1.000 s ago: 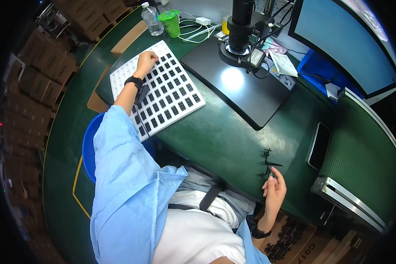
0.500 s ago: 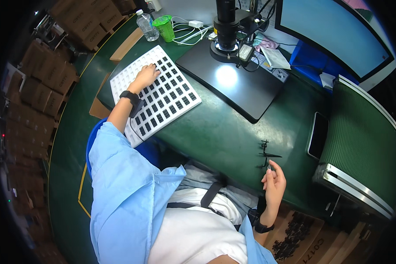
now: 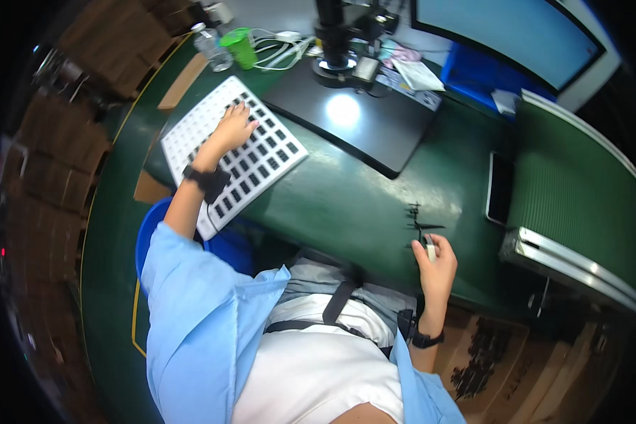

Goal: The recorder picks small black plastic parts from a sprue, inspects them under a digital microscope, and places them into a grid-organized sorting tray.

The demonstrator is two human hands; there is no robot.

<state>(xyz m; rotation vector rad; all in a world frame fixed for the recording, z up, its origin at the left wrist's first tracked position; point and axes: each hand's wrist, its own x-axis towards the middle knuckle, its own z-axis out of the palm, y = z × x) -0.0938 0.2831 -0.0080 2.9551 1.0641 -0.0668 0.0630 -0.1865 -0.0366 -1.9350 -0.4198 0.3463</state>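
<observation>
On the left of the table lies a white tray (image 3: 275, 169) with rows of pockets, many filled with small black parts (image 3: 263, 161). My left hand (image 3: 232, 131) rests over the tray's middle rows, its fingers stretched out and slightly blurred. At the right, my right hand (image 3: 438, 267) is closed, with a small pale object (image 3: 430, 249) between thumb and fingers; its kind is not clear. Just beyond that hand lies a thin, branching black plastic piece, like a moulding sprue (image 3: 420, 226). Whether the hand touches it I cannot tell.
A microscope (image 3: 336, 60) lights a dark flat base (image 3: 374, 134). Behind are a monitor (image 3: 502, 35), a bottle (image 3: 212, 49) and a green cup (image 3: 239, 49). A phone (image 3: 500, 187) lies beside a green ribbed belt (image 3: 579, 177). A cardboard box (image 3: 505, 367) with black pieces stands lower right.
The whole view has shifted. My right hand has turned and come closer to the black sprue, and the pale object shows more between its fingers. My left hand stays over the tray, fingers now more stretched.
</observation>
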